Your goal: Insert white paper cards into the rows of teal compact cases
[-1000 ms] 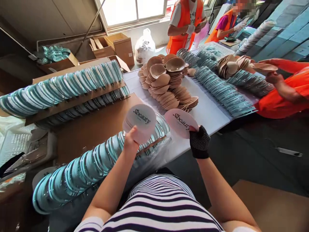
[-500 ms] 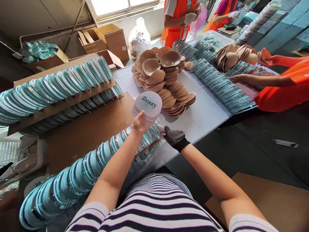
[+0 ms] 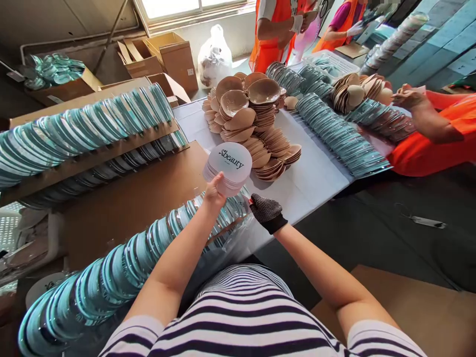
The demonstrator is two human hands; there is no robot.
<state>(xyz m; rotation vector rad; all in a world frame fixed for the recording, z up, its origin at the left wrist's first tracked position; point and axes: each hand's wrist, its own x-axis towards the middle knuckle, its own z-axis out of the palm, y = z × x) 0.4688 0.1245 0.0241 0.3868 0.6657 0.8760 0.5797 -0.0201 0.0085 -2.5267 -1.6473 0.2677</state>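
Observation:
My left hand [image 3: 214, 194] is closed on a stack of round pale pink cards [image 3: 229, 166] printed "Sbeauty", held up above the table. My right hand [image 3: 266, 212], in a black dotted glove, rests at the near end of a long row of clear teal-rimmed round packs [image 3: 122, 260] lying on brown cardboard. Its fingers press against the end of that row; what they grip is hidden. Just beyond the cards lies a heap of beige cup-shaped pads [image 3: 253, 119] on the white table cover [image 3: 316, 173].
More rows of teal packs lie on cardboard shelves at left [image 3: 85, 129] and along the table at right [image 3: 342, 141]. A person in orange [image 3: 427, 129] reaches in from the right. Two others stand at the far end. Open boxes [image 3: 174, 57] stand by the window.
A second pink card that my right hand held a second ago is gone from it. That hand has dropped to the end of the teal row. The person at right pulled an arm back.

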